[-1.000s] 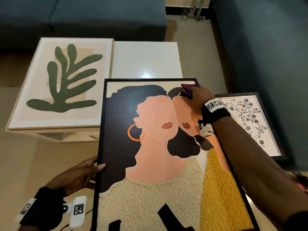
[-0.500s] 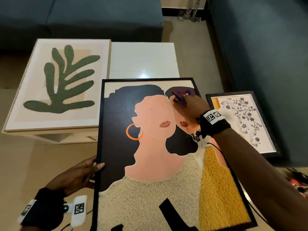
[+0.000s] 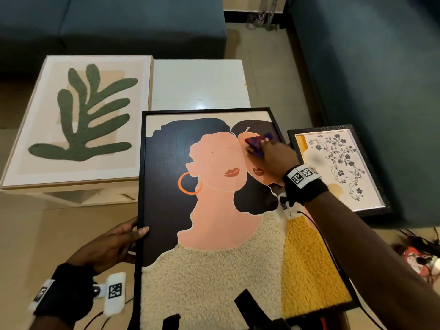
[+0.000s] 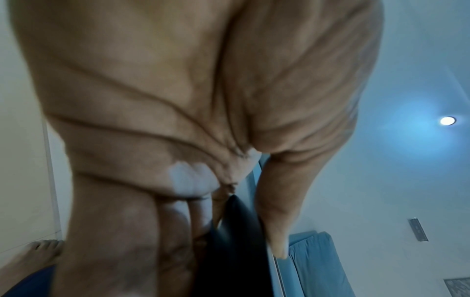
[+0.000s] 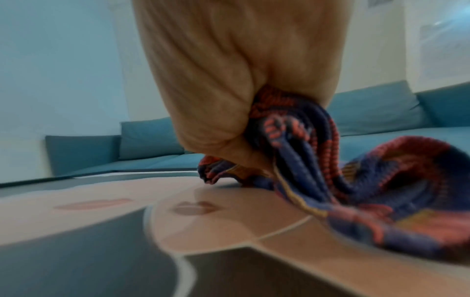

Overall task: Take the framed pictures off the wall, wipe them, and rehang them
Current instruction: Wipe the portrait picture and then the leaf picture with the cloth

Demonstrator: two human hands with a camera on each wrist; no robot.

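A large black-framed picture of two faces (image 3: 214, 210) lies tilted in front of me, its far end on the white table (image 3: 200, 84). My left hand (image 3: 114, 246) grips its left frame edge, thumb on the front; in the left wrist view the fingers curl round the dark frame edge (image 4: 236, 231). My right hand (image 3: 273, 156) holds a bunched blue-and-red cloth (image 3: 258, 144) pressed on the glass near the top right; the right wrist view shows the cloth (image 5: 318, 160) trailing over the glass (image 5: 178, 211).
A light-framed green leaf picture (image 3: 76, 120) lies on the table's left half. A small dark-framed floral picture (image 3: 338, 167) leans against the blue sofa (image 3: 381, 79) on the right. Another sofa (image 3: 107, 22) runs behind. Cables and small items (image 3: 423, 253) lie on the floor at right.
My right hand slid the cloth from the picture's top right corner down and left, then a little back to the right. The left hand kept its hold on the frame.
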